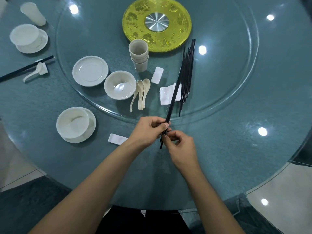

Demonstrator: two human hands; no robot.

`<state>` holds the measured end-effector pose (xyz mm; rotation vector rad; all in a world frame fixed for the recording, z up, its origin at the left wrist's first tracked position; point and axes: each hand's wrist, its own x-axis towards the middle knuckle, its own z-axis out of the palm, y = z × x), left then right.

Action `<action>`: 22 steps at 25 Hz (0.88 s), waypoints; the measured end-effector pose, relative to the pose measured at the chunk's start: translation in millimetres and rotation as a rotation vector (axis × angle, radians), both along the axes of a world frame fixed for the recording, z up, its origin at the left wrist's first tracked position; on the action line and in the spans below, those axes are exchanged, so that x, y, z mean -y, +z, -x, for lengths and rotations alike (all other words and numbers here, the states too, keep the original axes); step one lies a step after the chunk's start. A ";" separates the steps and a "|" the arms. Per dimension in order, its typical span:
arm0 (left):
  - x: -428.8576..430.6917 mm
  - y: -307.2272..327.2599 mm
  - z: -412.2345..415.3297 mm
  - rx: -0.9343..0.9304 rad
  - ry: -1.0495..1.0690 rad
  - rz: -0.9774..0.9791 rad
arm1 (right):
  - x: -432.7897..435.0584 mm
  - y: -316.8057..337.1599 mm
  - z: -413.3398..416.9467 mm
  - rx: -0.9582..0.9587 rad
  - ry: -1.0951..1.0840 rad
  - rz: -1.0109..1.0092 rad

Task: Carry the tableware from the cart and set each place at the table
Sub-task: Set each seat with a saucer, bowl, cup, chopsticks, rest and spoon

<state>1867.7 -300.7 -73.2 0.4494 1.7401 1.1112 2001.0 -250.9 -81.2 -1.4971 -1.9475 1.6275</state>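
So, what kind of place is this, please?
Probably a restaurant dining room: a large round table with a glass turntable, plus stacked cups and many black chopsticks for several place settings.

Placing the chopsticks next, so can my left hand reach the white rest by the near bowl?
Probably yes: the rest lies uncovered beside the left hand, though its grip is on the chopsticks.

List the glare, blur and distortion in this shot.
Head view: round lamp reflections dot the glass turntable and the table; the wide-angle lens bows the table's rim; left hand, right hand and their chopsticks are sharp; the far-left cup looks soft.
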 end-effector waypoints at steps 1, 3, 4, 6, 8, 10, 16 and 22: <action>3.0 -0.4 0.6 -0.001 0.004 -0.003 | 0.8 0.4 1.2 0.011 0.011 -0.018; 10.9 -1.5 4.7 -0.051 -0.010 0.004 | 3.0 1.6 4.8 0.047 -0.011 -0.101; 14.7 -2.2 7.3 -0.098 -0.040 0.019 | 3.4 3.1 5.7 0.057 -0.031 -0.158; 24.4 -3.3 14.5 -0.166 -0.103 0.067 | 5.7 6.3 8.0 0.035 -0.010 -0.291; 34.2 -2.5 21.2 -0.214 -0.161 0.104 | 8.7 7.4 10.2 0.026 0.077 -0.402; 43.4 -1.5 26.9 -0.258 -0.207 0.125 | 12.2 5.5 14.6 0.056 0.142 -0.473; 69.0 -3.5 43.0 -0.389 -0.325 0.165 | 30.8 -6.2 22.1 0.250 0.261 -0.716; 86.6 0.5 53.4 -0.661 -0.490 0.245 | 49.4 -13.9 22.5 0.447 0.364 -0.867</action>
